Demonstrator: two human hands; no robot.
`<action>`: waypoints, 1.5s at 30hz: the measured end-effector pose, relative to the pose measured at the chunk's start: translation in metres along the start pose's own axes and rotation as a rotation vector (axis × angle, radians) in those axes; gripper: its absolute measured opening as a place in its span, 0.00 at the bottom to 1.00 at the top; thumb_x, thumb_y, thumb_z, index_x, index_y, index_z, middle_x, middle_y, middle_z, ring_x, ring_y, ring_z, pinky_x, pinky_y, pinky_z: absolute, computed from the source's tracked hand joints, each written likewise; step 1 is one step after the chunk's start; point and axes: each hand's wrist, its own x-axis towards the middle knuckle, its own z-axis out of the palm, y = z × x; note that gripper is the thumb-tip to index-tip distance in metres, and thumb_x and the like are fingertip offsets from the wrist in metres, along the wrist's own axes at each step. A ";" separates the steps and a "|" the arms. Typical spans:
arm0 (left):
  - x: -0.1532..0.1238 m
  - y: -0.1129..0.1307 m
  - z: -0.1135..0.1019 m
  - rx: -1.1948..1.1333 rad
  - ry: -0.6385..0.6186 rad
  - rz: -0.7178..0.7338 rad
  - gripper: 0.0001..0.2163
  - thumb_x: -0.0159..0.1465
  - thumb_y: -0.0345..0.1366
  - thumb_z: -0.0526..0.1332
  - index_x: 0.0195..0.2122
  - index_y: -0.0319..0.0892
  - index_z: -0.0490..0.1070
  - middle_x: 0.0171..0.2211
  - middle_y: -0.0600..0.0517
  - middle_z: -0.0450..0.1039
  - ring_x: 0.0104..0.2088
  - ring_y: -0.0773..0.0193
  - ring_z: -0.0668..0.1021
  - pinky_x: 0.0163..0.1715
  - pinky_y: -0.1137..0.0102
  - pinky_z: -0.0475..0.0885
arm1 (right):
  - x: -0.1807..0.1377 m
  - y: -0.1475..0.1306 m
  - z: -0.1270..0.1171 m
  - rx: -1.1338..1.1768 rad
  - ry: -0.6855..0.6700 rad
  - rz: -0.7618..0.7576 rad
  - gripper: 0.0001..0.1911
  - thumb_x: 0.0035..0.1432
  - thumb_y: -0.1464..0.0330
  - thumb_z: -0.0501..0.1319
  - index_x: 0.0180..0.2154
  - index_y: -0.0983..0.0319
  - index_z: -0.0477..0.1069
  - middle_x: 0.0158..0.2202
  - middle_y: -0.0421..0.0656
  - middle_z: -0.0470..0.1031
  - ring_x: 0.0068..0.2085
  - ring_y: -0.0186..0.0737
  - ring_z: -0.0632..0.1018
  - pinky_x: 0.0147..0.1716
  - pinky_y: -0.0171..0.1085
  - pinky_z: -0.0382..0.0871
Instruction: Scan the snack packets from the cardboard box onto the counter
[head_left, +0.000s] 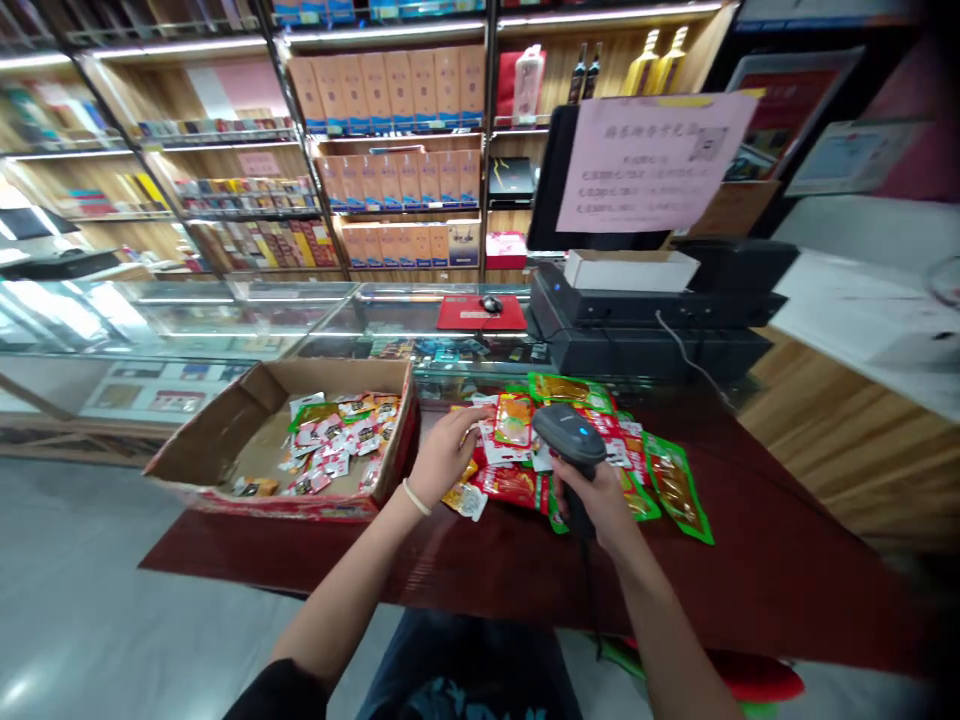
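My right hand (604,505) is wrapped around the handle of a black barcode scanner (570,435), its head over a pile of snack packets. A small blue light shows on top of the scanner. At the pile's left side is my left hand (446,460), wearing a pale band on the wrist. Its fingers reach out to the edge of a red-bordered snack packet (514,420), with the thumb apart. Red packets (514,487) and green-edged ones lie around both hands. One long green-edged packet (679,485) lies at the right of the pile.
An open cardboard box (217,440) holding small packets stands left on the dark red table (750,570). Behind are a glass counter, a red mouse pad (457,313) with a mouse, and a monitor (551,180) bearing a pink sheet. Shelves of boxes and bottles line the wall.
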 end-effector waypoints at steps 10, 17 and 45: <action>-0.054 -0.049 -0.129 0.230 0.194 -0.199 0.12 0.68 0.33 0.55 0.49 0.46 0.72 0.47 0.49 0.77 0.48 0.59 0.77 0.51 0.62 0.71 | 0.032 -0.016 0.108 -0.020 -0.282 0.017 0.18 0.52 0.54 0.68 0.26 0.61 0.68 0.16 0.35 0.67 0.14 0.30 0.66 0.13 0.30 0.61; -0.091 -0.111 -0.195 0.345 0.265 -0.400 0.11 0.67 0.36 0.57 0.48 0.45 0.73 0.47 0.49 0.77 0.45 0.59 0.78 0.46 0.64 0.73 | 0.054 -0.017 0.162 -0.096 -0.403 0.026 0.20 0.51 0.54 0.67 0.23 0.61 0.66 0.15 0.36 0.66 0.14 0.31 0.67 0.14 0.31 0.62; -0.028 -0.324 -0.193 0.624 -0.747 -0.566 0.27 0.47 0.42 0.68 0.49 0.40 0.73 0.50 0.38 0.73 0.51 0.47 0.73 0.51 0.62 0.65 | 0.119 -0.008 0.255 -0.147 -0.651 0.048 0.19 0.52 0.54 0.65 0.23 0.59 0.63 0.14 0.35 0.65 0.15 0.31 0.66 0.16 0.32 0.61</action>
